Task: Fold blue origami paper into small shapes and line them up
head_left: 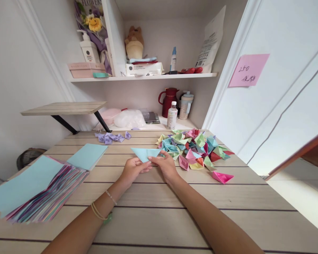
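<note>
Between my two hands is a light blue folded paper (141, 153), shaped like a wide triangle with its point toward me. My left hand (134, 170) grips its left and lower side, fingers curled beneath. On the other side, my right hand (166, 164) pinches it, the thumb lying across the front near the lower edge. The fingers behind the paper are partly hidden. Just beyond my right hand lies a heap of colourful folded paper boats (193, 146). One bright pink paper boat (222, 177) sits apart, nearer to me.
At the left lies a fanned stack of coloured paper (50, 197), with a light blue sheet (88, 156) beside it. Small purple folded papers (108, 138) lie near a raised wooden stand (65, 107). A bottle (172, 115) and a red jug (170, 102) stand at the back.
</note>
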A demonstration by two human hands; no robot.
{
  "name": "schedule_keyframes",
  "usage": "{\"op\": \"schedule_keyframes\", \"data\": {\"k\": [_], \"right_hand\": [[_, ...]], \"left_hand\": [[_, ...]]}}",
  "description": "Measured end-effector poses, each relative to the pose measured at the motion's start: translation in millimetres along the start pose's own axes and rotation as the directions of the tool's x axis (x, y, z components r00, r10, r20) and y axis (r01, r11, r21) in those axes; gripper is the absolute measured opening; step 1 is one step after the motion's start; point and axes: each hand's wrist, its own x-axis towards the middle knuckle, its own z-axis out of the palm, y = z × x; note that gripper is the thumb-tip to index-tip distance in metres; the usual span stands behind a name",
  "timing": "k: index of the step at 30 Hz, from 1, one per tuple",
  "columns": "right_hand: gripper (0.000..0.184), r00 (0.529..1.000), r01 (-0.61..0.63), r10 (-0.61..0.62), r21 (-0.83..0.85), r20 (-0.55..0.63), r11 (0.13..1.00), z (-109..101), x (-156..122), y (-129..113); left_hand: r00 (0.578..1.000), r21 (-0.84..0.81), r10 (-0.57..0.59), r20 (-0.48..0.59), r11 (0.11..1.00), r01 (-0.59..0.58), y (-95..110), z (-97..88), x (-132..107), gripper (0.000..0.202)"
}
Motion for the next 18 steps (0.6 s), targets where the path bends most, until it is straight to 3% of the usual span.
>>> {"op": "schedule_keyframes", "data": {"k": [5, 14, 16, 18], "right_hand": [[0.064, 1.000, 0.016, -0.016, -0.002, -0.005, 1.000, -6, 6, -7], [0.061, 0.983, 0.166, -0.167, -0.010, -0.072, 0.986, -16, 14, -23], [0.058, 0.968, 0.219, -0.213, 0.029, -0.130, 0.975, -26, 19, -30], [0.051, 0.921, 0.314, -0.288, 0.061, -0.263, 0.947, -39, 25, -37]], "left_hand": [[1.000, -0.013, -0.019, -0.002, 1.000, 0.019, 3, 0.0, -1, 0.033], [0.999, -0.032, -0.051, 0.006, 0.998, 0.051, 9, 2.9, -3, 0.032], [0.999, -0.029, -0.044, 0.009, 0.999, 0.045, 9, -0.2, -3, 0.032], [1.000, -0.026, -0.027, -0.006, 0.999, 0.026, 9, -6.3, -1, 0.032]]}}
